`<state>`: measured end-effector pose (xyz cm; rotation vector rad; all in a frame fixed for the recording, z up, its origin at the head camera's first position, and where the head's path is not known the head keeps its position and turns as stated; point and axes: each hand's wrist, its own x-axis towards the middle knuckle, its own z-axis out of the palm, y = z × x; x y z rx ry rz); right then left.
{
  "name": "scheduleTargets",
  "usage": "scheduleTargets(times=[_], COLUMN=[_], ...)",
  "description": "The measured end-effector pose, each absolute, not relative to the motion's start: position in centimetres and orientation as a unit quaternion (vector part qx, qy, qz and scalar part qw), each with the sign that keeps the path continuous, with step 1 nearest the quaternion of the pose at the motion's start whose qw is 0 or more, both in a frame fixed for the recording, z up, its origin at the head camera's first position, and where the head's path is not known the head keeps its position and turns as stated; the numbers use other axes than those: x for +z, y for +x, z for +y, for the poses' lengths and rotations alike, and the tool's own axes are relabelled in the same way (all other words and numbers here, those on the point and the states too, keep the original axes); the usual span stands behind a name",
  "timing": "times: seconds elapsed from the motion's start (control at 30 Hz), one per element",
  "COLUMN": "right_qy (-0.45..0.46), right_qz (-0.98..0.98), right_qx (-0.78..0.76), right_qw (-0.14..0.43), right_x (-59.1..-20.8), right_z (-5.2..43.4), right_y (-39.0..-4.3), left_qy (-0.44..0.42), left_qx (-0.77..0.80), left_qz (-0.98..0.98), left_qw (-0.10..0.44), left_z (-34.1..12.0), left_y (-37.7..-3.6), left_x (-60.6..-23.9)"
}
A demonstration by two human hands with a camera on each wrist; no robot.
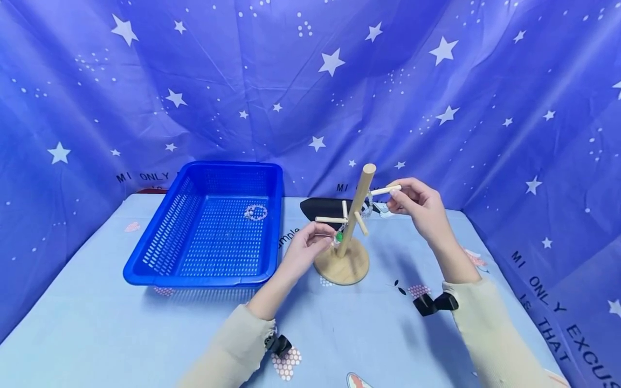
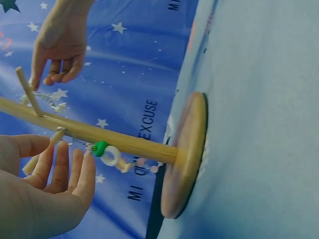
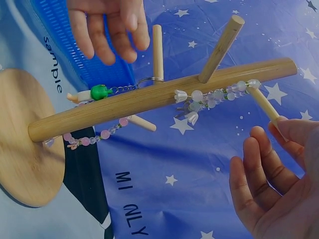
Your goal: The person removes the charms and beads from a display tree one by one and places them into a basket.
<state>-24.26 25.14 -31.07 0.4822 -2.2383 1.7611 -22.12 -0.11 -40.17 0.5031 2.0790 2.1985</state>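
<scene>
Stand: a wooden stand (image 1: 350, 231) with a round base and side pegs is seen at 12 o'clock from the person, just at 3 o'clock of the blue basket (image 1: 145, 269); a black object (image 1: 322, 207) lies behind it.
Left hand: the left hand (image 1: 306, 249) is held at 9 o'clock of the post, fingers loosely bent beside the chain with the green bead (image 2: 100, 148); nothing is gripped — the fingertips are near it, and contact cannot be told.
Right hand: the right hand (image 1: 417, 205) is placed at 3 o'clock of the post; the tip of the upper peg (image 1: 386, 189) is touched by thumb and fingertip, the other fingers relaxed and apart.
Beads: a clear bead bracelet (image 3: 214, 97) is hung on the stand near that peg; a pink bead strand (image 3: 94, 138) hangs lower down; another bracelet (image 1: 255, 212) lies in the basket.
Doing it well: the peg is best steadied lightly, so the stand is not tipped; a loop is best slid along the peg — not tugged sideways.
Views compared: the bell-shaped charms and the pink strand are shown only by the right wrist view; the basket is shown whole only by the head view; the left fingertips' gap to the green bead is best judged from the left wrist view.
</scene>
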Motion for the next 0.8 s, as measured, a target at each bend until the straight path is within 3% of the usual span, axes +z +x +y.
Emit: scheduleTargets(times=[0.33,0.8], right_qy=[0.159,0.156], right_qz=[-0.777,-0.776], right_qx=[0.596,0.597], right_qw=[0.128,0.130], right_x=[-31.0,-31.1], right_z=[25.2,25.2], right_y=[-24.2,-24.2], left_qy=[0.167,0.166], left_qx=[0.711,0.696], left_qz=[0.683,0.698], left_qw=[-0.006,0.035], left_z=[1.0,1.9], left_y=[-23.2,-23.7], left_x=[-41.2,-41.9])
